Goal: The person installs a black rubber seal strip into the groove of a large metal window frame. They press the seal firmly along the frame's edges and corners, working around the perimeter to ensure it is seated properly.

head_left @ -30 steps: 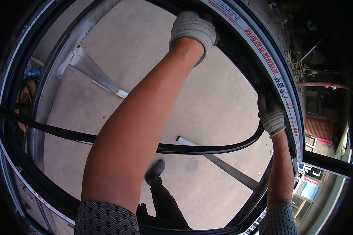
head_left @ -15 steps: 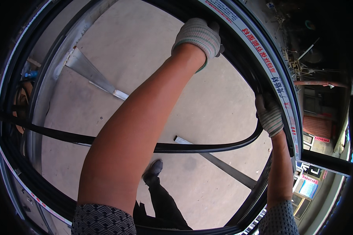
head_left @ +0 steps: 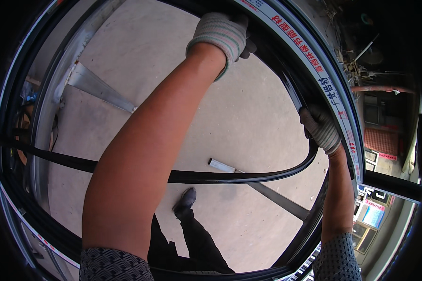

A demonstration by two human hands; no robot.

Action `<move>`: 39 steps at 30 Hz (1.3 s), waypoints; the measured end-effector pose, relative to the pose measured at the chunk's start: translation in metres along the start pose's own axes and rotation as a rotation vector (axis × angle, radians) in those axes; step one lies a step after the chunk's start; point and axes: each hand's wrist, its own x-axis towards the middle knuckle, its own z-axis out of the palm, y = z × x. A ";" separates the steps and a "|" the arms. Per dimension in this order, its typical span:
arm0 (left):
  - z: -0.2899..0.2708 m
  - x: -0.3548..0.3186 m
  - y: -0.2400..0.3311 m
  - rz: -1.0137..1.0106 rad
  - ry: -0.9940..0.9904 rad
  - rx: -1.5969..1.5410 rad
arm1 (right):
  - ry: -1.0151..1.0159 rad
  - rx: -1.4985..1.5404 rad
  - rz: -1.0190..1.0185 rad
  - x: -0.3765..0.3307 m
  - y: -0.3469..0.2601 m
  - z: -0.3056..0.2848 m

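Observation:
A large window frame (head_left: pixel 331 105) with dark profiles and printed protective film surrounds the view. A long black rubber strip (head_left: pixel 241 178) sags across the middle; at the right it curves up to the frame's inner edge. My right hand (head_left: pixel 322 127), in a grey-and-white knit glove, is closed on this strip beside the right profile. My left arm reaches far forward. Its gloved hand (head_left: pixel 218 37) is at the frame's upper inner edge with the fingers curled; what they hold is hidden by the hand and the dark profile.
Below the frame lies a concrete floor (head_left: pixel 248 126), with metal bars (head_left: pixel 101 89) under the opening. My shoe (head_left: pixel 186 201) shows under the strip. Clutter (head_left: pixel 356 70) stands beyond the frame at the right, near a red-brown pipe (head_left: pixel 382 89).
My left hand has shifted left and slightly up along the frame. The right hand has moved slightly up and left, still on the strip. The view has shifted a little.

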 end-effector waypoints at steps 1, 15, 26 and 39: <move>-0.001 -0.003 0.003 -0.019 -0.015 -0.012 | -0.006 0.011 0.008 0.000 0.000 -0.001; 0.002 -0.021 0.013 -0.028 -0.029 -0.192 | 0.147 0.167 -0.021 0.000 0.006 0.008; 0.014 -0.017 0.014 -0.070 -0.095 -0.097 | 0.147 0.045 0.008 0.001 -0.010 0.005; 0.014 -0.023 0.012 -0.062 -0.103 -0.247 | 0.127 0.040 -0.042 0.002 -0.002 0.006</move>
